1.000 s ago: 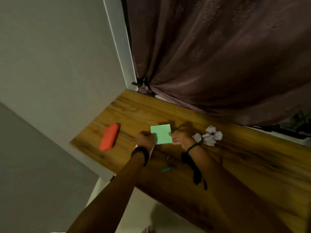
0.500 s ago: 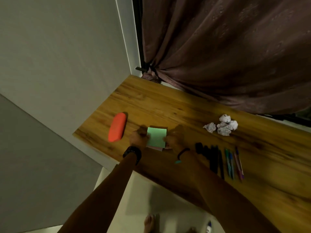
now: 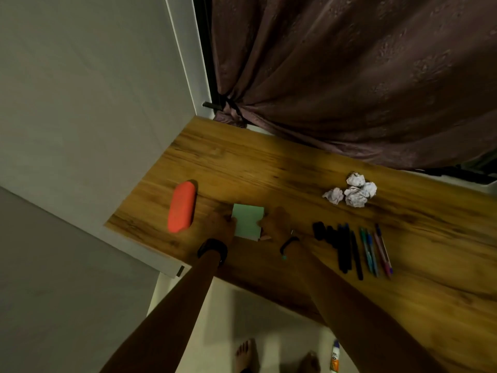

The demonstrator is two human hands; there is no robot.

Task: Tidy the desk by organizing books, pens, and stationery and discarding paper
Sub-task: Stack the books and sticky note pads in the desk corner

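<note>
A green pad of sticky notes point(image 3: 247, 221) lies on the wooden desk point(image 3: 269, 162) near its front edge, with a pink layer showing under its lower right corner. My left hand point(image 3: 222, 224) grips its left edge and my right hand point(image 3: 277, 224) grips its right edge. An orange-red oblong case point(image 3: 181, 206) rests to the left of the pad. To the right, a row of several pens and markers point(image 3: 352, 250) lies side by side. Several crumpled paper balls point(image 3: 352, 191) sit behind the pens.
A dark curtain point(image 3: 349, 76) hangs behind the desk and a grey wall point(image 3: 80, 103) closes off its left end. On the floor below are my bare feet point(image 3: 246, 354) and a small white bottle point(image 3: 334, 356).
The view has shifted, bringing the pens and the floor into sight. Both hands have brought the green pad down and toward the desk's front edge, closer to the orange-red case.
</note>
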